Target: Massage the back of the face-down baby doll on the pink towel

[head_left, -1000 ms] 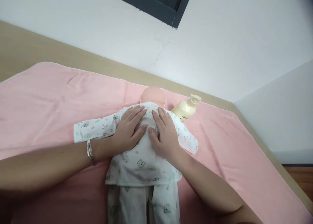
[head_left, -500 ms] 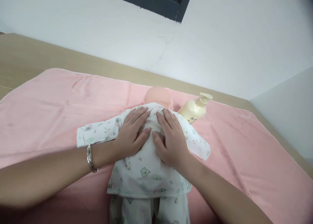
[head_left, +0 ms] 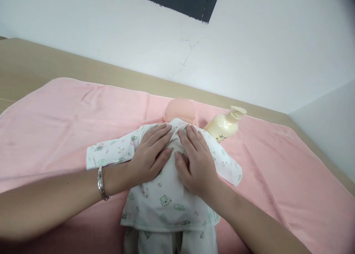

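Note:
A baby doll (head_left: pixel 179 110) lies face down, its bald head at the far end. It wears a white long-sleeved top (head_left: pixel 163 213) printed with small green bears, and matching trousers (head_left: pixel 155 243). On the left of its upper back, my left hand (head_left: pixel 152 152) rests flat, fingers stretched toward the head. My right hand (head_left: pixel 196 157) lies flat on the right of the upper back, thumb apart from the fingers. The top wrinkles slightly between the two hands. A silver bangle (head_left: pixel 102 183) circles my left wrist.
Just right of the doll's shoulder lies a cream pump bottle (head_left: pixel 223 125), tilted. A pink blanket (head_left: pixel 55 135) spreads under everything on a wooden surface (head_left: pixel 83 63). Behind it rises a white wall (head_left: pixel 249 50) with a dark frame (head_left: pixel 191 4).
Both hands stay on the doll's back, with only slight shifts. The cloth between them has bunched a little more near the neck. The view has moved slightly.

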Tool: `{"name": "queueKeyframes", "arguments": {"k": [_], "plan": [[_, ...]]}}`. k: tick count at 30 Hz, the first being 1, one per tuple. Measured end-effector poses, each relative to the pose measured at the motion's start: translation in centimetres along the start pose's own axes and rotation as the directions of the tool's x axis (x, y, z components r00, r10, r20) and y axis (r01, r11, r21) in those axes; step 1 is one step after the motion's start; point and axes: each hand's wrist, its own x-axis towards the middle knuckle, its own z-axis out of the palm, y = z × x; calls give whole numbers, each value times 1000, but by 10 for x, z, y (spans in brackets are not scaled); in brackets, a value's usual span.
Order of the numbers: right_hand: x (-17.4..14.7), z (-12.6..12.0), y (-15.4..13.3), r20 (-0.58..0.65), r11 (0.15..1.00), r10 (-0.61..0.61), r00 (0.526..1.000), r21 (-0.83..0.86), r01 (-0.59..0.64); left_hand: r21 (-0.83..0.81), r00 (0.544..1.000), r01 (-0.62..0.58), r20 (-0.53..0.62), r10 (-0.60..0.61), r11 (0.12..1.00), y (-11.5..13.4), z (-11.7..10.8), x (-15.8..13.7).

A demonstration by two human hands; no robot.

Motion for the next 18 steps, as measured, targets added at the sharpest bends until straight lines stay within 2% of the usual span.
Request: {"name": "queueKeyframes", "arguments": {"k": [2, 5, 8, 10, 14, 18], "plan": [[-1, 1, 1, -81, 995, -97, 992, 8, 98, -3, 1000, -23, -12, 23, 1000, -1, 0, -1], [-2, 4, 4, -188, 965, -245, 951, 51, 259, -10, 999, -32, -27, 32, 999, -1, 1, 0], [-3, 6, 5, -260, 939, -296, 919, 99, 330, -20, 999, -32, -34, 31, 999, -2, 2, 0], [-3, 6, 5, -260, 954, -247, 934, 102, 280, -30, 999, -33, -36, 32, 999, -2, 2, 1], [-3, 5, 3, -145, 996, -68, 987, 48, 75, -43, 999, -30, -35, 28, 999, -1, 1, 2], [-4, 4, 0, -19, 998, 57, 998, -5, -57, -37, 1000, -10, -15, 10, 999, 1, 0, 2]]}}
